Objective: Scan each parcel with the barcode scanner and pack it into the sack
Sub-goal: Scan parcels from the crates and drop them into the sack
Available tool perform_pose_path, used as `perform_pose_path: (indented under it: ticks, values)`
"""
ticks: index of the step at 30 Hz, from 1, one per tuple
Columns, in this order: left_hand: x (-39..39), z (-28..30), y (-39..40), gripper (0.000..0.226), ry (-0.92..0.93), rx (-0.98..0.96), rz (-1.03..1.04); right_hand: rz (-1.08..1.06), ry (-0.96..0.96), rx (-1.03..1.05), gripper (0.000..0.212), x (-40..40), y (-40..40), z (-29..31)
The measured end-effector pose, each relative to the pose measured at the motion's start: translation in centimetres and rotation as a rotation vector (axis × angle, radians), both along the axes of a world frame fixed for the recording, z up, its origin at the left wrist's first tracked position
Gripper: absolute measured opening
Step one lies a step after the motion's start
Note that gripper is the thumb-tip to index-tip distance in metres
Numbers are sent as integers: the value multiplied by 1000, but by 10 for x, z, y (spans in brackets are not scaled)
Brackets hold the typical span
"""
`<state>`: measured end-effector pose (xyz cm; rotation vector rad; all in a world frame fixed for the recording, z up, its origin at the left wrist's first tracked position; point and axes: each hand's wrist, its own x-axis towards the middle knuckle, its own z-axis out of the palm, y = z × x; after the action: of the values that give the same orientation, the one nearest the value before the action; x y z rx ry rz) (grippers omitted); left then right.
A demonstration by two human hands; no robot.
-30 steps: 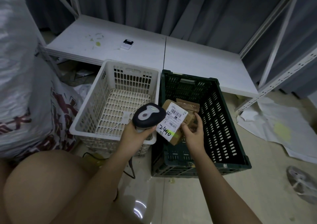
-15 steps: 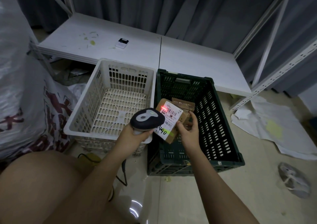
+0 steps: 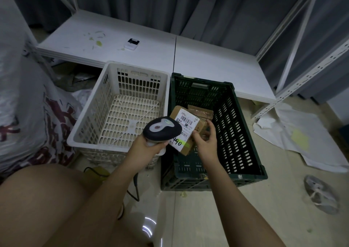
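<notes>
The scanner's red light on the label has gone out. My left hand (image 3: 149,148) grips the barcode scanner (image 3: 162,128); my right fingers (image 3: 203,140) pinch the parcel (image 3: 186,131) above the green crate's (image 3: 243,139) left wall.

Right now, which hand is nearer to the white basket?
Left. The left hand, gripping the barcode scanner, is at the near rim of the white basket. The right hand holds the parcel over the green crate beside it.

Dim, bluish light; glare on the floor (image 3: 149,227); wide-angle bending at edges.
</notes>
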<state>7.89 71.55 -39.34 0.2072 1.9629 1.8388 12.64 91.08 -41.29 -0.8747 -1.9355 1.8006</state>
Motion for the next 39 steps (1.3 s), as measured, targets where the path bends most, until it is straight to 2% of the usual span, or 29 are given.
perform_pose_path:
  ticks: [4,8,11,16,20,22,26,30,34,39]
  values:
    - [1,2,-1,32,-24,34,38,19,20,23,57,0,-4,5]
    - [-3,23,-4,35,1,72,180,67,64,41,56,-4,-14,21]
    - [-13,57,-14,48,78,95,295,102,116,45,59,-11,-27,51]
    - [-30,151,-55,53,289,152,436,202,240,96,60,-35,-65,124]
    - [-24,228,-106,34,475,144,514,281,405,129,60,-54,-118,198]
    - [-15,259,-135,35,553,126,567,308,495,154,60,-58,-150,235]
    - [11,303,-199,44,639,98,663,373,649,154,60,-60,-215,296]
    - [31,325,-259,36,684,99,721,447,737,120,61,-71,-277,338]
    - [30,325,-316,43,668,83,821,499,723,113,64,-103,-333,358]
    - [12,312,-362,46,580,66,904,565,531,315,62,-157,-386,348]
